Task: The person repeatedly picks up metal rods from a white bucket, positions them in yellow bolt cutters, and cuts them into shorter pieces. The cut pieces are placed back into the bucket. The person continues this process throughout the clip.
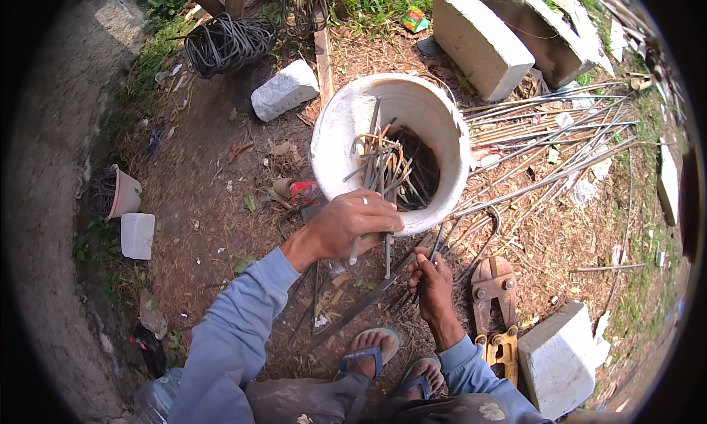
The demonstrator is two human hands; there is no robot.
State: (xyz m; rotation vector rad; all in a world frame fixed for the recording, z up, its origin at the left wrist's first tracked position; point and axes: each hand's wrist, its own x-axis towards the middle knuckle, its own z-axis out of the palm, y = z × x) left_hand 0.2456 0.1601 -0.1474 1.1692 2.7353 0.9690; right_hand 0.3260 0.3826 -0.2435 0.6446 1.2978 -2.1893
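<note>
A white bucket stands in front of me, with many short cut steel rods in it, some bent at the ends. My left hand is at the bucket's near rim, its fingers closed round a few of these rods, whose lower ends stick out below the palm. To the right and nearer me, my right hand pinches a thin dark steel rod; the rod's full length is hard to follow among others. A rusty bolt cutter with yellow parts lies just right of that hand.
Long steel rods lie on the ground right of the bucket. Pale blocks stand at the far right, near right and far left. A wire coil and a small tipped bucket are on the left.
</note>
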